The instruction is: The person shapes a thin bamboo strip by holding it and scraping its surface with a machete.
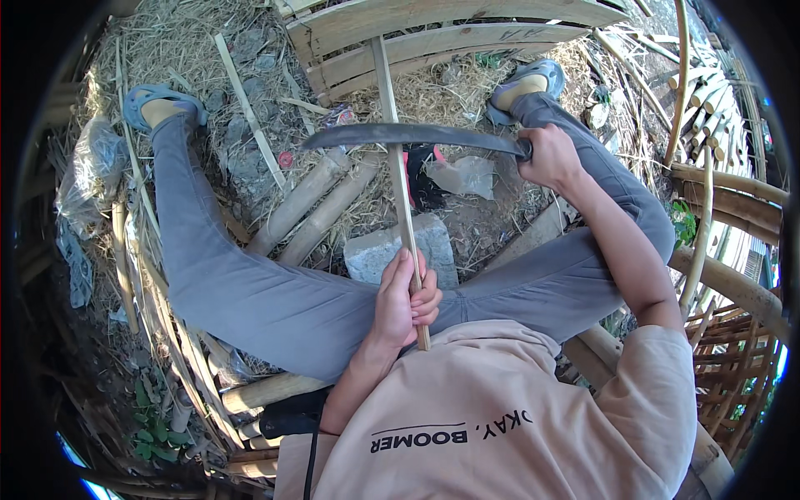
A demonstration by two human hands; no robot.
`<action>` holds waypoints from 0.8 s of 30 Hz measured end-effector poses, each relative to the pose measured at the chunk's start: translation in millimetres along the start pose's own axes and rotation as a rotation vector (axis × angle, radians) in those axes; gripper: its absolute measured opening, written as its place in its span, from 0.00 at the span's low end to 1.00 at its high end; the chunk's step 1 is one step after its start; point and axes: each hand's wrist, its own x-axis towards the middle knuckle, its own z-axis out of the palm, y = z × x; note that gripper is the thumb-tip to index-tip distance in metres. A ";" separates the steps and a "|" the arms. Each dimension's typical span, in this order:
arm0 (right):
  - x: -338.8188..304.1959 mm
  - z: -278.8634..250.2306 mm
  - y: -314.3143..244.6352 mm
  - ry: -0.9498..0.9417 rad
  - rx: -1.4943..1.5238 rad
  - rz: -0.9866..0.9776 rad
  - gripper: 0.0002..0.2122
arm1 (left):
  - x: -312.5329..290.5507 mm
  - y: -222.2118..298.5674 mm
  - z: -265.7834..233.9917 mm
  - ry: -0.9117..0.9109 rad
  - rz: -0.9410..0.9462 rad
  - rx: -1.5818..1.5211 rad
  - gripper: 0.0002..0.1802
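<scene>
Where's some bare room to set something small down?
The grey block looks bare on both sides of the wooden strip, beyond the left hand. It's crowded leftward by bamboo poles and beyond by clear plastic.

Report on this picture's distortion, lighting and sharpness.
Head view: a black fisheye rim swallows the corners; the wooden slats at the top look bowed; the bamboo stack at upper right is bright, the lower left dim; the machete, left hand and right hand look fairly sharp, without obvious motion blur.

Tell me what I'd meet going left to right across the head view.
Plastic bag → left shoe → left hand → right hand → pole stack.
</scene>
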 end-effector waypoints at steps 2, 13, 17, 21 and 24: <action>7.0 -7.4 17.1 0.092 0.038 0.004 0.18 | -1.9 -3.5 0.7 -0.016 -0.021 -0.003 0.19; -20.7 -21.4 -48.3 -0.195 0.020 -0.225 0.16 | 9.8 9.6 -9.2 -0.016 0.031 -0.044 0.18; -22.7 -19.8 -51.5 -0.257 0.008 -0.155 0.15 | 12.1 6.0 -4.2 0.103 0.057 0.083 0.18; -21.5 -15.7 -48.1 -0.261 0.000 -0.120 0.16 | 14.5 -0.8 2.3 0.228 0.109 0.189 0.18; -16.4 -15.1 -48.6 -0.255 -0.041 -0.119 0.17 | 14.6 -1.0 1.4 0.229 0.129 0.218 0.18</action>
